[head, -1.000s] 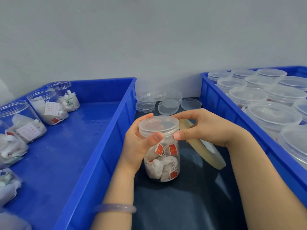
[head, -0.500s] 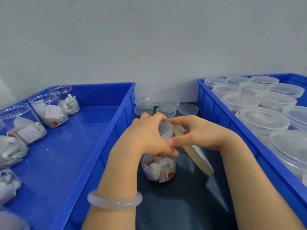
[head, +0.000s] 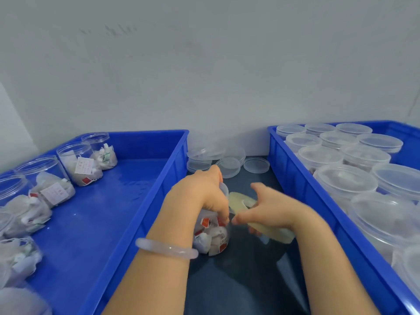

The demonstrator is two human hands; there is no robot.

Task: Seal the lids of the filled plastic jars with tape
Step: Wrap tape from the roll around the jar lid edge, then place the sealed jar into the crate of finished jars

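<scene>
On the dark counter point(head: 238, 287) the left hand point(head: 204, 196) curls over the top of the filled jar point(head: 211, 239), probably to steady it, while the right hand point(head: 272, 210) grips the tape roll point(head: 241, 200) just beside it, ready for wrapping.

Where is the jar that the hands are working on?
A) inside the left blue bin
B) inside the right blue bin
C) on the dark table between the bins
C: the jar stands on the dark table between the left blue bin and right blue bin; left hand grips it, right hand holds the tape roll.
</scene>
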